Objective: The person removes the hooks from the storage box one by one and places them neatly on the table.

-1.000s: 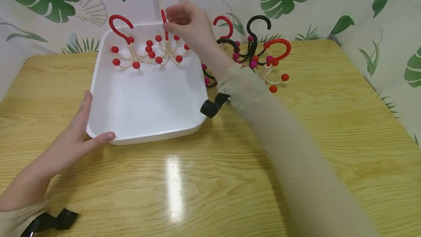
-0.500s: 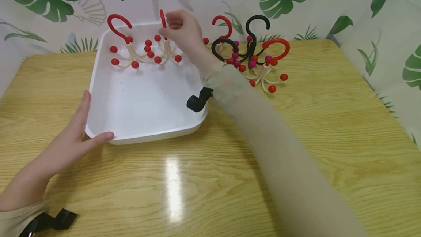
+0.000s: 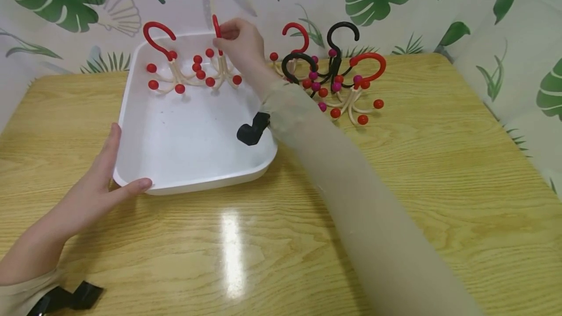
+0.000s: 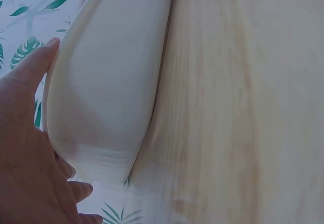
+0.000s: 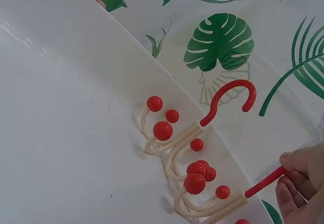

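Note:
My right hand (image 3: 243, 40) pinches the red hook of a claw-shaped hanger (image 3: 223, 66) between thumb and fingertips; the right wrist view shows the grip on its red shaft (image 5: 264, 182). This hanger has beige curved arms tipped with red balls and stands upright at the back of a white tray (image 3: 215, 181). Left of it in the tray is a matching hanger (image 3: 177, 71), its red hook leaning to the left. At the tray's front left corner my left hand (image 3: 92, 182) lies with fingers along the side and thumb at the front rim.
Several more hangers stand to the right of the tray, close together: a black one (image 3: 335, 65), a red-hooked beige one (image 3: 352, 95) and others partly hidden behind my sleeve. The wooden table (image 3: 421, 199) meets a leaf-patterned backdrop (image 3: 399, 28) behind.
My right hand's fingers have drawn in onto the red hook, and its wrist and forearm have swung lower and leftward over the tray. The left hand keeps its place on the tray.

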A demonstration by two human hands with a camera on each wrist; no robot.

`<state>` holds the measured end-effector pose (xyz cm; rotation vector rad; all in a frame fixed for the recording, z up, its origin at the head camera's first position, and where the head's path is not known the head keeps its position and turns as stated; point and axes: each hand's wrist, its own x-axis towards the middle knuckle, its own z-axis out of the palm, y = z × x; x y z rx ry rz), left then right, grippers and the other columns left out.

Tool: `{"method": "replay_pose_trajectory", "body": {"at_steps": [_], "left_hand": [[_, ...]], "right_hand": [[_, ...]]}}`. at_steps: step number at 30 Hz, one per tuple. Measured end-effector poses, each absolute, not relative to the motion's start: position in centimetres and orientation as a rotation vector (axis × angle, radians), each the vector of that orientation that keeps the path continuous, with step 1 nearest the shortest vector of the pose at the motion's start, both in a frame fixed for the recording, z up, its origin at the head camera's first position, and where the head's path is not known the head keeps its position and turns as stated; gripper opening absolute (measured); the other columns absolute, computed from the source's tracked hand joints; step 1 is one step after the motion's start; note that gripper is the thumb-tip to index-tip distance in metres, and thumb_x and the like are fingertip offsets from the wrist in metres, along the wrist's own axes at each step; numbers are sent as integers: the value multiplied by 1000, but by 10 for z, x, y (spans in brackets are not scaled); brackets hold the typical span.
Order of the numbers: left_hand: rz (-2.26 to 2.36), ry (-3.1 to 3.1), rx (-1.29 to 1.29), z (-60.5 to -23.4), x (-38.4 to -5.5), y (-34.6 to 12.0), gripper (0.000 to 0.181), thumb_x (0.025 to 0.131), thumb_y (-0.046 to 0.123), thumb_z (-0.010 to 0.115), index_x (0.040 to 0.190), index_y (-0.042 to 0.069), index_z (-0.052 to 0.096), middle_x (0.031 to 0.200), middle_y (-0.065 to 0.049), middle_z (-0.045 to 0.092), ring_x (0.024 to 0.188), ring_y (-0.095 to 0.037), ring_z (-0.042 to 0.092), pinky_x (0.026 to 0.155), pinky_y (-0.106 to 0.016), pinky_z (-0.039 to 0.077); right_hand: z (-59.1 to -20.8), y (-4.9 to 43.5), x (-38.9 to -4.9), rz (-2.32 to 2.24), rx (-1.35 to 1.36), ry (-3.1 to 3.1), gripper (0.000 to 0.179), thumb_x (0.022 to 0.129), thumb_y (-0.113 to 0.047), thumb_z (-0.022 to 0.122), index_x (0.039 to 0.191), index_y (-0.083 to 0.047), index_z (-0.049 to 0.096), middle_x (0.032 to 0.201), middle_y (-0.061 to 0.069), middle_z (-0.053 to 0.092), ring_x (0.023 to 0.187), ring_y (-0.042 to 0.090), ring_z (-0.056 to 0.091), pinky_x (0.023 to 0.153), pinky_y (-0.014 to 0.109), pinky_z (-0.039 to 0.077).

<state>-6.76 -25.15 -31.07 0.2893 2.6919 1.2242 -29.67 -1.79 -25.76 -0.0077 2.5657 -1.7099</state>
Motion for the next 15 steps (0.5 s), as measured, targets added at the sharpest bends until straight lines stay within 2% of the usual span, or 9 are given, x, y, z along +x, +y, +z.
{"method": "replay_pose_trajectory", "body": {"at_steps": [15], "left_hand": [[1247, 2668, 289, -314, -67, -254, 104, 83, 20, 65, 137, 40, -21, 147, 15, -20, 136, -18, -13, 102, -63, 3]], "right_hand": [[-259, -22, -294, -1728, 82, 2591, 20, 84, -20, 64, 104, -17, 61, 100, -2, 59, 88, 9, 55, 72, 11, 46]]}}
